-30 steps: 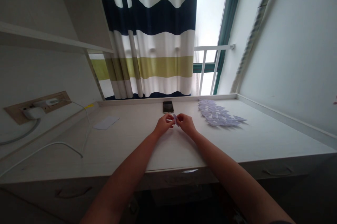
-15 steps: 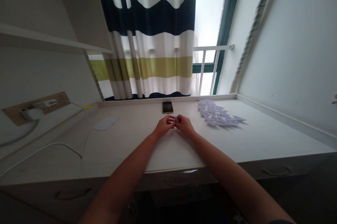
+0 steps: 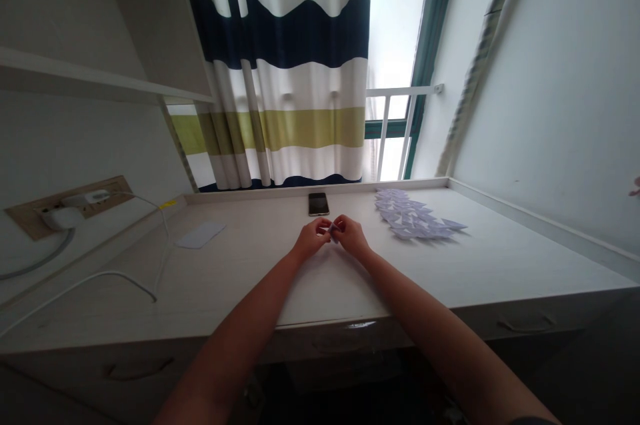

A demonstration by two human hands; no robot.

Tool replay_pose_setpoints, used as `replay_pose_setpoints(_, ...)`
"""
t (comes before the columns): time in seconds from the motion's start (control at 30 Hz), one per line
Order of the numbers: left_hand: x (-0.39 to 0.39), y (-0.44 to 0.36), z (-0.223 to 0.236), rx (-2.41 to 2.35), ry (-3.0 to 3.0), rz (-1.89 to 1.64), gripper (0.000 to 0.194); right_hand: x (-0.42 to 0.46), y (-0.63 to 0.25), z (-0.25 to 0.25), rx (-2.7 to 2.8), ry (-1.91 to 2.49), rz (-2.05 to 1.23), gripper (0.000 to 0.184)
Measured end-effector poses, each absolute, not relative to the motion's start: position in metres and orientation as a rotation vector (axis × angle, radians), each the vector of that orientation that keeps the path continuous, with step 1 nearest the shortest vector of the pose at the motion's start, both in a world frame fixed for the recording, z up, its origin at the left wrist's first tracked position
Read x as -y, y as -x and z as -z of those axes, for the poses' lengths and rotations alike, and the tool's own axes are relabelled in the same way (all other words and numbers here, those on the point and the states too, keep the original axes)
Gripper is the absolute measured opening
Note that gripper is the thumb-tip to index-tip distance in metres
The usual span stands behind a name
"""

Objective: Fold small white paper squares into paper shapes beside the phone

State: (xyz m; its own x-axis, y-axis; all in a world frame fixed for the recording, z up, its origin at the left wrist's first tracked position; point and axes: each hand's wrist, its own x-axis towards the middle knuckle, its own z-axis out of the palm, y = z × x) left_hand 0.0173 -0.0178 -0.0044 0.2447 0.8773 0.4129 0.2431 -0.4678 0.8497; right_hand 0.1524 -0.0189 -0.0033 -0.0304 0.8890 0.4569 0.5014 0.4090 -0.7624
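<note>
Two bare hands, the left hand (image 3: 313,237) and the right hand (image 3: 350,235), meet above a white wooden desk (image 3: 225,292), a small folded piece of pale lavender-white paper (image 3: 334,233) pinched between them. The right hand grips it narrowly between thumb and fingers; the left hand, fingers curled, holds its other side with the fingertips, though the exact contact is partly hidden.

Just beyond the hands lies a black-screened rectangular smartphone (image 3: 319,204) with a light edge, face up, any brand mark too small to read. To the right, well apart from the phone, spreads an overlapping heap of pointed, pale lavender-white folded paper pieces (image 3: 415,217). To the left rests a flat sheet of white paper (image 3: 201,235), near a thin white charging cable (image 3: 120,271) that loops across the desktop.

The cable runs from white plastic plugs (image 3: 63,217) in a wood-toned rectangular socket panel (image 3: 115,186) on the left wall. Beside it, at the desk's left border, sits a small yellow label (image 3: 168,204), its print too small to read.

Behind, a white, navy and olive-green striped fabric curtain (image 3: 300,32) hangs beside a teal-framed window (image 3: 434,18) with a white metal railing (image 3: 400,91).
</note>
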Motion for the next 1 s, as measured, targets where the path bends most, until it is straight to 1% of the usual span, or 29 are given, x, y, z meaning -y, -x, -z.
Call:
replay_pose_setpoints(0.13, 0.0213, -0.0189, 0.0011, -1.088, -1.961, -1.260, 0.020, 0.0166, -0.1517, 0.0049, 1.661, 1.194, -0.506, 0.005)
replay_pose_setpoints(0.23, 0.0230, -0.0196, -0.0001, -1.193, -1.991, -1.308, 0.017, 0.0146, -0.1504, 0.0071, 1.666, 1.170, -0.531, 0.004)
replay_pose_setpoints(0.37, 0.0236, -0.0210, 0.0011, -1.339, -1.987, -1.321, 0.017, 0.0145, -0.1481, 0.0093, 1.681, 1.181, -0.469, 0.005)
replay_pose_setpoints(0.5, 0.0247, -0.0237, 0.0016, -1.440, -2.036, -1.287, 0.008, 0.0169, -0.1461, 0.0089, 1.686, 1.220, -0.407, 0.005)
replay_pose_setpoints(0.63, 0.0258, -0.0252, 0.0001, -1.545, -2.082, -1.300, 0.006, 0.0185, -0.1450, 0.0076, 1.688, 1.233, -0.390, 0.003)
replay_pose_setpoints(0.73, 0.0253, -0.0251, 0.0005, -1.518, -2.079, -1.304, 0.007, 0.0179, -0.1452, 0.0083, 1.686, 1.228, -0.375, 0.003)
replay_pose_setpoints(0.83, 0.0244, -0.0248, 0.0019, -1.488, -2.028, -1.306, 0.012, 0.0170, -0.1455, 0.0096, 1.678, 1.178, -0.405, 0.002)
replay_pose_setpoints(1.0, 0.0245, -0.0259, 0.0021, -1.391, -1.938, -1.377, 0.013, 0.0189, -0.1453, 0.0078, 1.688, 1.124, -0.393, 0.007)
